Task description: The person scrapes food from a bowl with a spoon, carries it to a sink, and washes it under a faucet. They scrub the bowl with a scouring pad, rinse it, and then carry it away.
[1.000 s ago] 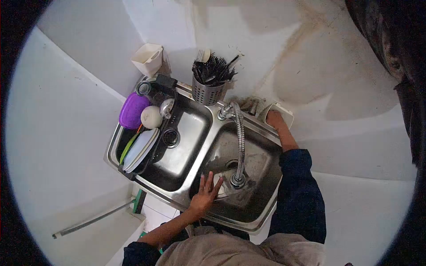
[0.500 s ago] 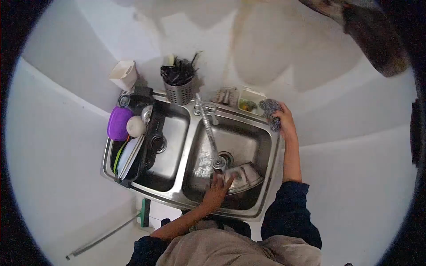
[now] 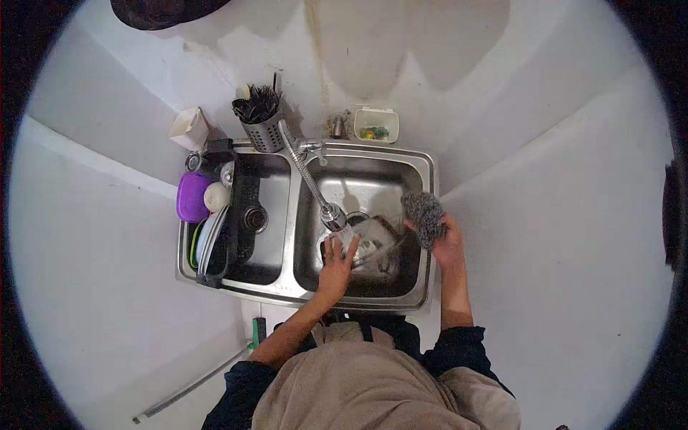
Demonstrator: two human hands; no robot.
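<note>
In the right basin (image 3: 337,188), a metal pan (image 3: 378,236) lies tilted beneath the tap's flexible spout (image 3: 332,215). My left hand (image 3: 334,276) grips its left edge, fingers partly spread, with water falling close to them. The pan is blurred, so its exact shape is hard to make out. My right hand (image 3: 449,242) is closed around a fluffy grey scouring pad (image 3: 424,218), held over the basin's right side, close to the pan but apart from it.
A black dish rack (image 3: 228,247) at the left basin holds plates (image 3: 212,240), a purple container (image 3: 192,197) and a round white item (image 3: 217,196). Behind the sink stand a perforated cutlery holder (image 3: 264,133), a white cup (image 3: 189,129) and an open white box (image 3: 377,125). A green-headed squeegee (image 3: 259,331) leans below.
My right hand has brought the scouring pad from beside the white box down over the right basin. The pan has shifted and tilted under the spout in my left hand. The camera view has turned.
</note>
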